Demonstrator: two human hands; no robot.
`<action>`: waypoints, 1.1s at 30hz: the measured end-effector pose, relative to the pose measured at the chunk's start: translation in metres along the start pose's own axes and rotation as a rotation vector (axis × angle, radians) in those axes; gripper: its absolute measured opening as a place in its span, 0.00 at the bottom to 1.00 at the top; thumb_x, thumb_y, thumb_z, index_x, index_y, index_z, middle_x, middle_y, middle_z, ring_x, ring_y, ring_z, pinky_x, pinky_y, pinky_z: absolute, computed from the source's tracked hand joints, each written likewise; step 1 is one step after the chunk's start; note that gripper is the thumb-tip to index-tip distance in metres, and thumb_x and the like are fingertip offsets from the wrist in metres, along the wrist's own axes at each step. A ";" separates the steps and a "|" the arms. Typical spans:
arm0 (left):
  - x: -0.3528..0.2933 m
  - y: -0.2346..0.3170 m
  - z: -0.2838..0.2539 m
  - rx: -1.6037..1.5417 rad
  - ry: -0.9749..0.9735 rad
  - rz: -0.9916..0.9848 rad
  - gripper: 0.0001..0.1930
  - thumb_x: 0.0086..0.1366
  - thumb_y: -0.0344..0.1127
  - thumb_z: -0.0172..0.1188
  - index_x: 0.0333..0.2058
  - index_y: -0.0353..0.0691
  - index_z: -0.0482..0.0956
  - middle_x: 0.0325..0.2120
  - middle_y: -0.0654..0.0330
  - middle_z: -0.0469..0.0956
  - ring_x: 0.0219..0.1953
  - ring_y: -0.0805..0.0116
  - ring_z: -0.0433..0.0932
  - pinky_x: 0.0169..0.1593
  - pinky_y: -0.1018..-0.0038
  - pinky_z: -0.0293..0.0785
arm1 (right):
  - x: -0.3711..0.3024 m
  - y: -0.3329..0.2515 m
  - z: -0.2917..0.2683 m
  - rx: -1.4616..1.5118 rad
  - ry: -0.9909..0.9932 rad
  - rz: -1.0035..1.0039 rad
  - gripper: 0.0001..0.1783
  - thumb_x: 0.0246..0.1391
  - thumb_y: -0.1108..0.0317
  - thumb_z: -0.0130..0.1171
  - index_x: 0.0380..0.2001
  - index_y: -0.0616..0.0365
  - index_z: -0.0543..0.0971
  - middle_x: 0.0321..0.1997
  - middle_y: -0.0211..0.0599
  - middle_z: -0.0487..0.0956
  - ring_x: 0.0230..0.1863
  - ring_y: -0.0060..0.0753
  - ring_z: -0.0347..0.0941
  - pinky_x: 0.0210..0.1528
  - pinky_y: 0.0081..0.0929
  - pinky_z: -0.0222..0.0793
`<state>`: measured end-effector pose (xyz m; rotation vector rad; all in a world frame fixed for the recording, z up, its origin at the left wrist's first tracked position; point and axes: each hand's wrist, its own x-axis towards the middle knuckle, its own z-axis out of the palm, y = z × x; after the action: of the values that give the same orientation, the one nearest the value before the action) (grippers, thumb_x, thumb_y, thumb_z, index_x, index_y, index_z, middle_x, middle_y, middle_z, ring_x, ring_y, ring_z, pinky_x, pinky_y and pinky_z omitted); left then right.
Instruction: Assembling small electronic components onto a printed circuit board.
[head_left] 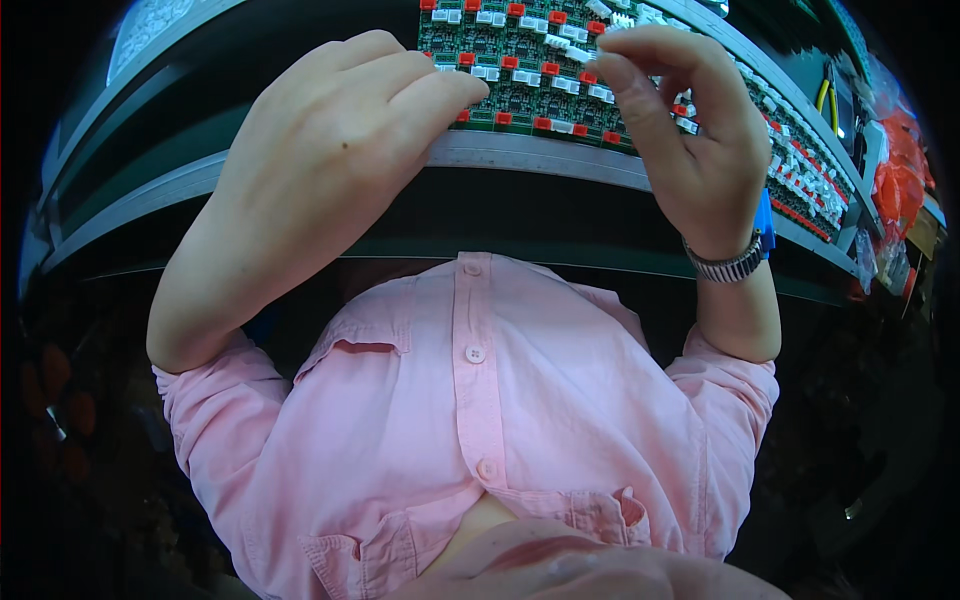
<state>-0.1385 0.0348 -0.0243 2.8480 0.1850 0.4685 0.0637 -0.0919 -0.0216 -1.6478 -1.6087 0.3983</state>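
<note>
Pink shirt point(590, 400) looming; left hand point(330, 125), right hand point(700, 135) hanging over circuit boards point(515, 100), grips I'm not discerning; metal rail point(540, 153) bordering, red bag point(900, 165) rightward.

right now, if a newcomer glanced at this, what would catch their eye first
Probably the pink shirt, which fills the lower middle of the view. Next come the green circuit boards dotted with red and white parts at the top, with the person's left hand at their left end and right hand raised over them. A bright orange-red plastic bag also stands out near the right edge.
</note>
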 end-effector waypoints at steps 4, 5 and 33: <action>0.002 0.000 -0.002 0.015 -0.017 0.001 0.13 0.54 0.22 0.65 0.40 0.38 0.80 0.29 0.63 0.78 0.30 0.70 0.73 0.35 0.77 0.72 | -0.011 0.014 -0.009 0.083 -0.029 -0.025 0.10 0.53 0.77 0.63 0.40 0.58 0.79 0.44 0.37 0.80 0.42 0.30 0.75 0.42 0.22 0.72; 0.003 0.000 -0.002 0.017 -0.020 -0.006 0.13 0.54 0.22 0.65 0.40 0.38 0.80 0.29 0.63 0.78 0.30 0.70 0.73 0.35 0.77 0.72 | -0.014 0.019 -0.010 0.110 -0.029 -0.072 0.11 0.53 0.78 0.63 0.40 0.58 0.79 0.44 0.37 0.80 0.42 0.30 0.76 0.42 0.22 0.73; 0.035 0.005 0.010 -0.617 0.178 -0.278 0.07 0.50 0.21 0.66 0.29 0.33 0.80 0.32 0.56 0.75 0.30 0.69 0.73 0.32 0.79 0.71 | -0.019 0.021 -0.018 -0.534 -0.207 -0.494 0.12 0.49 0.78 0.63 0.40 0.58 0.80 0.37 0.33 0.80 0.33 0.31 0.74 0.35 0.21 0.71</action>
<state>-0.1023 0.0336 -0.0215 2.1409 0.3870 0.5955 0.0879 -0.1131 -0.0305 -1.5253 -2.3475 -0.1362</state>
